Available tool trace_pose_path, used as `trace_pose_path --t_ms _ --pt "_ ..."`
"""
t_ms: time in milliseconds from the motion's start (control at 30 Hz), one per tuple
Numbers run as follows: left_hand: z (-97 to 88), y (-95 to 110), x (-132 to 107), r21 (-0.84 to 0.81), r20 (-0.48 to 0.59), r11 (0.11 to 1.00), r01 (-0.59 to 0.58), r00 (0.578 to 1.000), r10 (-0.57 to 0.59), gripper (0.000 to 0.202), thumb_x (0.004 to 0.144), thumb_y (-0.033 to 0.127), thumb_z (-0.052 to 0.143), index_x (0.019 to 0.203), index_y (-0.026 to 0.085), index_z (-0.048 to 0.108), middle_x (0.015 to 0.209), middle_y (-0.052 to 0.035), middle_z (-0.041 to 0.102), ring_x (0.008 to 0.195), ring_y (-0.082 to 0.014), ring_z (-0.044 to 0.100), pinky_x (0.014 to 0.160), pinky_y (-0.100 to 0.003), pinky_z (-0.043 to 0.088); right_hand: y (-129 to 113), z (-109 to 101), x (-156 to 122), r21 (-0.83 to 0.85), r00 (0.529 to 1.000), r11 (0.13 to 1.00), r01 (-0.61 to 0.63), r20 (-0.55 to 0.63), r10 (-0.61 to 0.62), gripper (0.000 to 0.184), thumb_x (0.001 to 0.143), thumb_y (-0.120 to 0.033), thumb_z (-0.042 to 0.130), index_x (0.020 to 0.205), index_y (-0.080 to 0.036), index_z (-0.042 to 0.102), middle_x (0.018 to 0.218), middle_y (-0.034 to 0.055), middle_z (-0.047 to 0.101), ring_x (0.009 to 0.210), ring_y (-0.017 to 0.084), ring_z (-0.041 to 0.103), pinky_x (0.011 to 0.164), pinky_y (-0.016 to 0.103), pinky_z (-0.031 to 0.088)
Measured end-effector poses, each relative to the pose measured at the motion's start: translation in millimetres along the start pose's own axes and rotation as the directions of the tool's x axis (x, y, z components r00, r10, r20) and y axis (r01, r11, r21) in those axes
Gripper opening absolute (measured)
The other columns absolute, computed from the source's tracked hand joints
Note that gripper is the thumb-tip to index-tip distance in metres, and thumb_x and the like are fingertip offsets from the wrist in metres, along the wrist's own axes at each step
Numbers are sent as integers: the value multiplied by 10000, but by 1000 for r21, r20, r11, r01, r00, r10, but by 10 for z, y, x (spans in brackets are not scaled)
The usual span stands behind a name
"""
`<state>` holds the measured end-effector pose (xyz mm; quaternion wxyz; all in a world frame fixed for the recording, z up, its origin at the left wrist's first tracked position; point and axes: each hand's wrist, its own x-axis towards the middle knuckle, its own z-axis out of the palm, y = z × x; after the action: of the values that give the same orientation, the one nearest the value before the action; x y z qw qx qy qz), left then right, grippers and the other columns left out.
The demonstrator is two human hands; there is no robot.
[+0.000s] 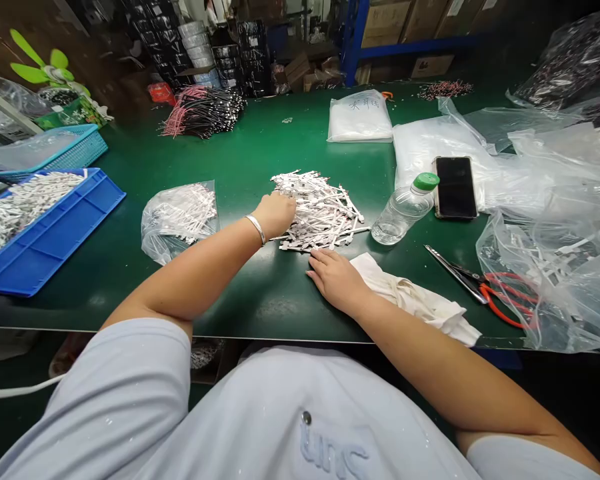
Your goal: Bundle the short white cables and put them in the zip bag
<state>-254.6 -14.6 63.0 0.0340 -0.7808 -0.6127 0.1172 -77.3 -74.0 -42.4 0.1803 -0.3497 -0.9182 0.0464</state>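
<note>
A heap of small white strip-like pieces (325, 210), some with dark marks, lies on the green table in front of me. My left hand (276, 215), a silver bangle at its wrist, is curled closed at the heap's left side. Its fingertips are hidden, so what it holds cannot be made out. Flat on the table at the heap's near edge rests my right hand (339, 280), fingers stretched out and touching the lowest pieces. A clear plastic bag (180, 220) holding similar white pieces sits left of my left hand. Beside my right hand lies a crumpled white cloth (415, 297).
A water bottle (403, 210) with a green cap leans right of the heap, near a phone (455, 187). Red-handled scissors (505, 300) and a utility knife (455, 272) lie right. A blue tray (55, 247) stands left; bundled wires (203, 110) lie behind.
</note>
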Motion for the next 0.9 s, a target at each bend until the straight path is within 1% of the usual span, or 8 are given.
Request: trace_pose_path --t_ms 133,300,433,567,633,733,800,900 --pt "-8 -54 -74 -90 63 995 31 998 -26 342 787 26 447 1084 40 616 996 -219 670 1014 -311 625 818 -347 449 -7 -13 1 7 1000 1000 -9 7 9 283 927 -233 492 1098 -88 666 1250 180 628 1183 303 557 1016 454 450" --pt "56 -251 -239 -314 136 941 124 987 -85 173 812 178 503 895 117 642 892 -140 690 876 -255 639 726 -287 450 -26 -54 3 25 999 1000 -11 32 10 266 913 -205 507 1085 -81 668 1238 199 628 1172 313 566 1004 471 454" --pt "155 -394 -511 -576 172 799 170 981 -84 163 828 271 469 856 158 582 821 -76 677 726 -180 617 620 -249 446 -24 -120 27 65 1000 998 -10 29 8 214 887 -201 551 1019 -110 692 1174 177 666 1128 316 594 962 468 480" --pt "285 -341 -754 -796 112 599 90 994 -1 177 848 242 386 903 157 532 934 -81 662 778 -126 613 700 -235 479 -85 -236 156 203 991 974 -104 -57 117 302 924 -275 501 1133 -124 658 1156 151 680 1087 280 614 974 452 468" --pt "349 -252 -818 -895 37 445 -12 994 101 183 858 294 415 916 159 524 917 -72 648 781 -118 597 742 -249 481 -157 -295 257 483 968 853 -197 -40 246 407 894 -369 555 1231 -146 604 1227 139 649 1094 273 613 950 437 488" --pt "437 -100 -843 -962 -129 203 -184 957 260 237 852 386 498 888 155 534 849 -48 614 772 -123 557 748 -261 470 -270 -342 391 846 950 465 -259 137 280 581 820 -492 624 1302 -177 544 1304 121 605 1104 263 613 924 415 512" --pt "493 -13 -828 -945 -211 188 -267 938 275 242 851 395 524 851 154 549 834 -39 603 775 -129 535 747 -263 462 -315 -331 439 916 952 305 -262 193 239 672 771 -506 671 1335 -176 515 1342 116 579 1145 262 594 955 417 498" --pt "585 85 -782 -915 -273 238 -325 935 224 200 847 346 529 858 154 581 846 -36 615 775 -140 529 750 -273 457 -317 -261 458 930 961 282 -234 177 213 681 730 -504 710 1303 -168 560 1339 98 586 1216 257 553 1063 418 414"
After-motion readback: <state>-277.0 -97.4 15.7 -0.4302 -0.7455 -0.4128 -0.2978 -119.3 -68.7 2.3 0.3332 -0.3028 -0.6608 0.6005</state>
